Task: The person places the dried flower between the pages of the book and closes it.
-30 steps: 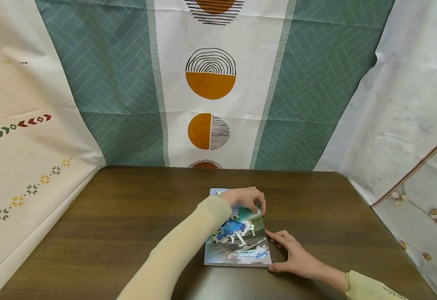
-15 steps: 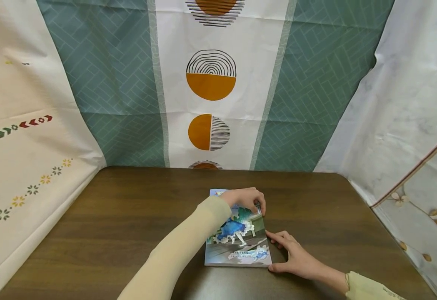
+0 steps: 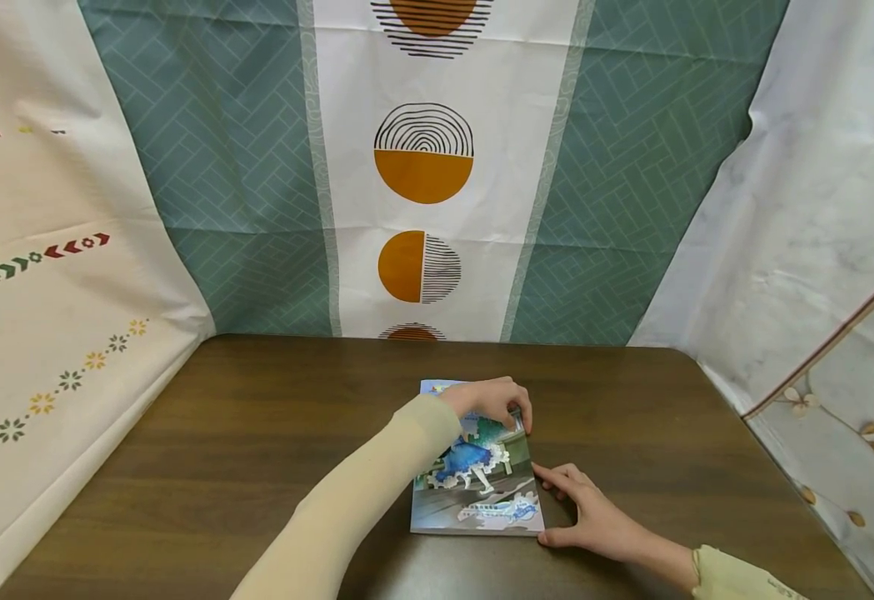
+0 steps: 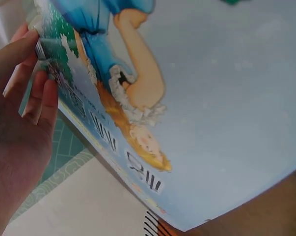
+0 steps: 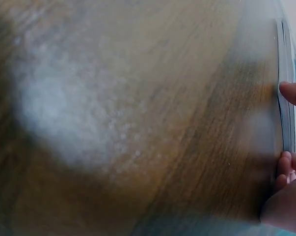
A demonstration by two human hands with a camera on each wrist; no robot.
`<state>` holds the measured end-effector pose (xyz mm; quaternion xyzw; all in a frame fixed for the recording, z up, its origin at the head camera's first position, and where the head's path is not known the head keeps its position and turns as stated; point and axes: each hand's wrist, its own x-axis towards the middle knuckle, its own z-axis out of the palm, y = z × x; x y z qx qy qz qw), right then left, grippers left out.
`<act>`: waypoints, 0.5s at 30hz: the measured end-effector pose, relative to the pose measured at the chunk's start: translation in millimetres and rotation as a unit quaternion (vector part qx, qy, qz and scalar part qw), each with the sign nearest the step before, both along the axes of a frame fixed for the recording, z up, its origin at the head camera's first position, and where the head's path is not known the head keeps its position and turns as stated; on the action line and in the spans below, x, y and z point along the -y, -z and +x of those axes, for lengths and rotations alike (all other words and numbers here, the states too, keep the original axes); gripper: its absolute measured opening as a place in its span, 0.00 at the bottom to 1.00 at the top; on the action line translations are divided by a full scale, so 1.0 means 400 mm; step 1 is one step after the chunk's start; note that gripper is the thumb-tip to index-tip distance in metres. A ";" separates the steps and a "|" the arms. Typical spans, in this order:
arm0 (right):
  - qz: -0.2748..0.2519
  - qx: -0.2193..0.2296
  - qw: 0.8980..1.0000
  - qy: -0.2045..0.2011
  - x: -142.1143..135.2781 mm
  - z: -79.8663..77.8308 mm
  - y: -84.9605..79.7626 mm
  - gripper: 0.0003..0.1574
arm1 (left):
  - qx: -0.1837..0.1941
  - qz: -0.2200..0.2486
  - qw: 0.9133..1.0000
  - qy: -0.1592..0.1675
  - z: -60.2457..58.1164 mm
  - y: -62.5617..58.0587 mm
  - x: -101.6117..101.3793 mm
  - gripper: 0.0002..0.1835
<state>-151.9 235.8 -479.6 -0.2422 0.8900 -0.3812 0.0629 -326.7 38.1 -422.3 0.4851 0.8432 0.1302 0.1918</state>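
Observation:
A closed paperback book point(image 3: 466, 487) with a glossy picture cover lies on the brown table. Its cover, with a painted figure in a blue dress point(image 4: 96, 49), fills much of the left wrist view. My left hand point(image 3: 492, 400) reaches across the cover from the left and pinches the book's right edge near the far corner; the forearm hides part of the cover. My right hand point(image 3: 594, 512) lies beside the book, thumb at the near right corner and forefinger extended against the right side. In the right wrist view, fingertips point(image 5: 286, 160) touch the page edges point(image 5: 285, 115).
The brown wooden table point(image 3: 272, 433) spreads around the book. Behind it hangs a green and white patterned cloth point(image 3: 242, 167). A cream embroidered cloth point(image 3: 47, 333) borders the left side, and a marbled white cloth point(image 3: 804, 208) the right.
Both hands and the book keep their places. The whole head view has shifted down very slightly.

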 end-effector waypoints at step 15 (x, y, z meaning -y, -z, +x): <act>0.103 -0.082 0.991 -0.006 -0.036 -0.028 -0.104 0.49 | -0.068 0.085 0.994 -0.012 0.063 -0.032 0.138 0.17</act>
